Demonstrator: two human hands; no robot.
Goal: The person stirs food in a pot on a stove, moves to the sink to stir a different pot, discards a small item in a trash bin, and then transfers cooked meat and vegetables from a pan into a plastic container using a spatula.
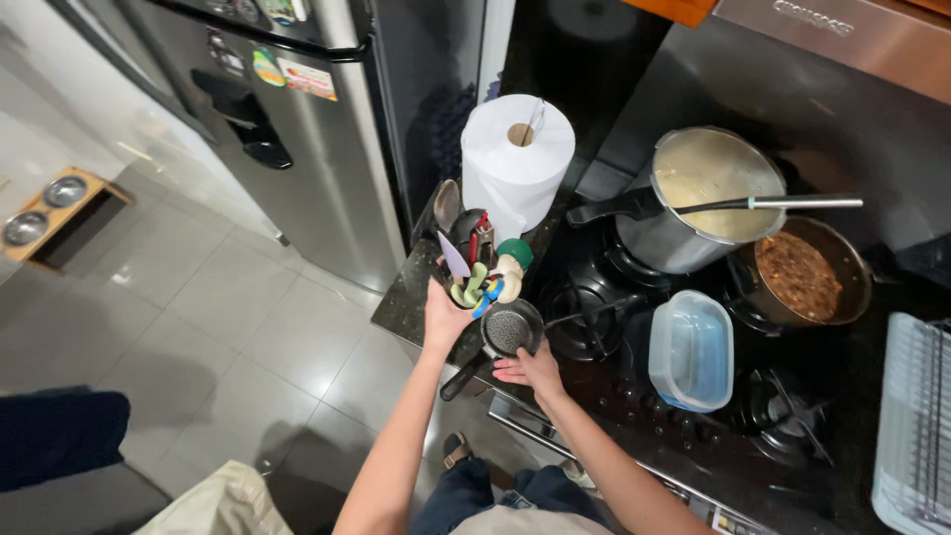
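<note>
Kitchen corner with a dark stove, pots and a steel fridge

A white paper towel roll (517, 159) stands upright at the back of the dark surface (401, 297), just beside the tall steel fridge (297, 129). On the black stove (634, 396) a steel pot (705, 198) of pale liquid carries a long-handled ladle (773, 204) across its rim, touching a smaller pan (804, 272) of brown food. A clear plastic container with a blue rim (690, 352) lies in front of them. A white dish rack (916, 426) sits at the right edge. Two metal pet bowls in a wooden stand (45, 210) rest on the grey tiled floor (218, 327).
</note>
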